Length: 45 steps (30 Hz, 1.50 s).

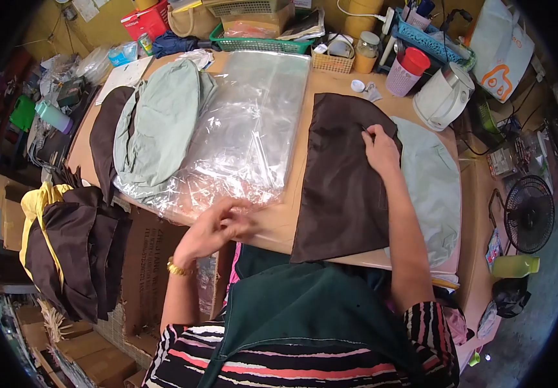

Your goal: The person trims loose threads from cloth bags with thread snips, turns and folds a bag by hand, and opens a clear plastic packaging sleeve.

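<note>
A dark brown cloth piece point(343, 187) with a rounded upper edge lies flat on the table in front of me. My right hand point(382, 150) rests over its upper right part, thumb and fingers pinched together; what is between them is too small to make out. My left hand point(217, 227) hovers near the table's front edge, fingers loosely bent and apart, slightly blurred, with nothing visible in it. Just beyond it lies a stack of clear plastic sheets or bags point(253, 123). Pale green cloth pieces lie to the left point(162, 123) and, partly under the brown one, to the right point(431, 187).
More dark cloth point(72, 249) with a yellow strip hangs at the left. A white kettle point(443, 97), a pink cup point(405, 79) and a green basket point(259, 45) line the table's far side. A black fan point(529, 213) stands at right; cardboard boxes point(94, 355) sit lower left.
</note>
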Motion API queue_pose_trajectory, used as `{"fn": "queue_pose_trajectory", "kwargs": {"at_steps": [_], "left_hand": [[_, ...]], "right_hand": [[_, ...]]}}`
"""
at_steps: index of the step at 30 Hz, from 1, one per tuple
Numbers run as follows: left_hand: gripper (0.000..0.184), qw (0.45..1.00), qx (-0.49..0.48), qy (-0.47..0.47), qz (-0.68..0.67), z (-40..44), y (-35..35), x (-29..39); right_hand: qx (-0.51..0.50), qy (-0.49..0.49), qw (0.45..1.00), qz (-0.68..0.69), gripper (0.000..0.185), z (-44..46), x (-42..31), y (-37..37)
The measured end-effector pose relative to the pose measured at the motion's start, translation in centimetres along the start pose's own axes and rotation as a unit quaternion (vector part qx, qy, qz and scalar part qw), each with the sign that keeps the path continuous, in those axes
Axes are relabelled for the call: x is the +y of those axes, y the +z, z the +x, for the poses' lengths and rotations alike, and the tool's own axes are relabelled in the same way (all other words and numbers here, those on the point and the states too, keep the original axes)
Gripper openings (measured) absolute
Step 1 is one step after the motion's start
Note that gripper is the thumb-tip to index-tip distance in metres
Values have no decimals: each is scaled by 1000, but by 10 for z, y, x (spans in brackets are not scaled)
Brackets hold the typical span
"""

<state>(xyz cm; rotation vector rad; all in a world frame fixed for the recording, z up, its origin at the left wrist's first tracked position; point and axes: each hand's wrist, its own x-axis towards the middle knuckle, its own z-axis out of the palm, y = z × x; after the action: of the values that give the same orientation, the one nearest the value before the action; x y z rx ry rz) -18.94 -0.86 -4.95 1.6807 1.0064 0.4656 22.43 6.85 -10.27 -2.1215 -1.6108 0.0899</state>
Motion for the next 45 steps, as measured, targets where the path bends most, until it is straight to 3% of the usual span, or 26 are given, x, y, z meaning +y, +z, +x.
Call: {"fn": "queue_pose_trajectory", "kwargs": {"at_steps": [2, 4, 5, 7, 9, 10, 12, 16, 18, 22, 24, 25, 27, 29, 30, 31, 32, 34, 35, 37, 38, 40, 42, 44, 45], "left_hand": [[42, 984, 30, -13, -177, 29, 21, 14], [53, 980, 84, 18, -179, 70, 60, 25], [56, 983, 157, 91, -37, 106, 86, -1], [60, 955, 227, 161, 106, 140, 114, -18], [46, 947, 190, 121, 230, 148, 122, -8], [46, 947, 187, 121, 230, 144, 121, -6], [34, 965, 4, 87, 246, 127, 114, -2], [39, 983, -56, 68, 163, 78, 78, 13], [35, 975, -139, -8, 172, 59, 65, 20], [30, 962, -235, 31, 135, 29, 18, 13], [26, 991, -82, 39, 97, 15, 6, 13], [26, 991, -85, 38, 96, 20, 8, 17], [50, 995, 43, -56, -74, 41, 23, 28], [78, 983, 139, 93, -71, 71, 72, 15], [94, 983, 122, 124, -55, 86, 93, 10], [96, 983, 128, 129, 17, 95, 114, 8], [77, 986, 61, 68, 140, 94, 117, 18], [49, 996, -10, 66, 51, 89, 123, 9], [49, 997, -12, 64, 50, 82, 119, 4], [32, 984, -152, 2, 93, 61, 92, 2], [32, 984, -153, -2, 92, 51, 83, -3], [28, 986, -138, -29, -89, 32, 73, -11], [25, 996, -75, -27, -48, 24, 78, -23], [25, 995, 50, 67, -47, 21, 88, -31], [26, 980, 23, -37, -194, 18, 91, -28]], "right_hand": [[29, -26, 988, 150, 24, -25, -43, -7], [-2, 2, 972, 237, 22, -60, -84, -12], [38, -24, 975, 220, 22, -75, -88, -3], [119, -76, 980, 139, 19, -94, -86, 19], [89, -89, 988, 94, 18, -96, -70, 26], [54, -101, 992, 49, 17, -98, -63, 26], [24, -71, 996, 42, 16, -98, -55, 29], [34, -29, 969, 244, 14, -108, -64, 31], [45, -69, 948, 306, 18, -115, -73, 37], [128, 17, 936, 326, 28, -89, -47, 41], [122, 47, 937, 325, 29, -81, -40, 38], [121, 50, 937, 324, 29, -81, -40, 37], [140, 50, 944, 296, 30, -81, -43, 37], [155, 48, 937, 310, 31, -80, -44, 37], [171, 45, 929, 324, 31, -79, -44, 37], [196, 32, 921, 335, 31, -78, -41, 41], [195, 33, 922, 334, 31, -77, -38, 39], [186, 51, 930, 312, 31, -74, -33, 34], [178, 64, 934, 304, 31, -72, -30, 32], [171, 67, 939, 290, 31, -71, -29, 32], [163, 66, 945, 277, 31, -71, -29, 32], [118, 91, 953, 262, 29, -71, -34, 27], [72, 111, 960, 247, 29, -72, -42, 19], [48, 71, 973, 215, 26, -77, -51, 14], [86, 31, 978, 189, 28, -83, -54, 15]]}}
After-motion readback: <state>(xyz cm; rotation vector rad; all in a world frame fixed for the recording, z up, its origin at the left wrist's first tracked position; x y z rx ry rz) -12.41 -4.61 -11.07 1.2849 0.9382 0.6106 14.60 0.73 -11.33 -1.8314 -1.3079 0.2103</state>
